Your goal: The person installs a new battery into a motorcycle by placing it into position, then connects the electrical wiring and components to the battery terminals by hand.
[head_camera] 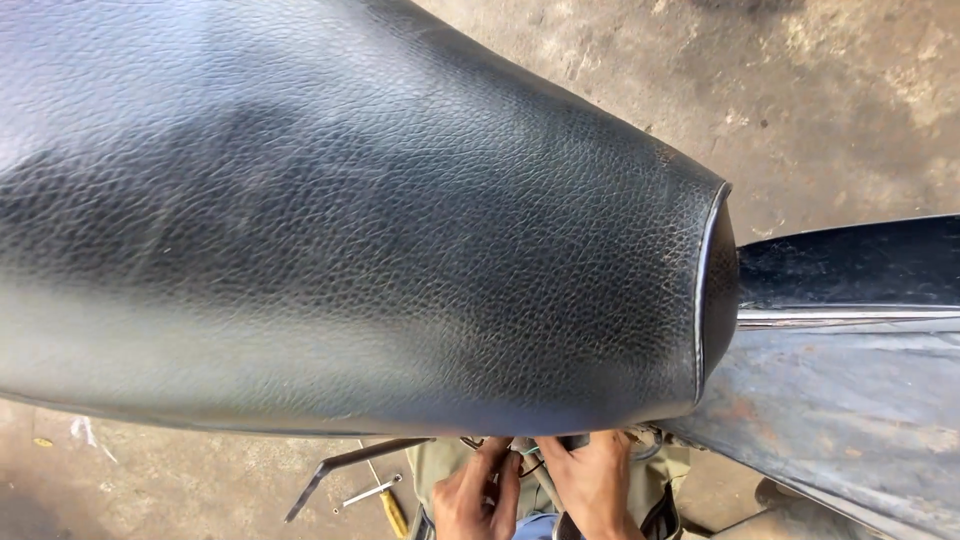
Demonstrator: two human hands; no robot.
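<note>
The left hand [475, 497] and right hand [592, 482], fingers curled narrow, pinch thin dark wires [528, 460] just under the lower edge of a broad black textured-leather motorcycle seat [350, 220]; whether either fully grips them cannot be told. The wires look light, limp and easily kinked, best taken near their ends. A yellow-handled screwdriver [385, 502] and bent metal bar [345, 470] lie on the stained concrete floor [180, 485] nearby

Thin dark wires [528, 462] are sitting bunched just under the black seat's [350, 220] lower edge, mostly hidden, pinched between both hands' fingers [500, 470].
</note>
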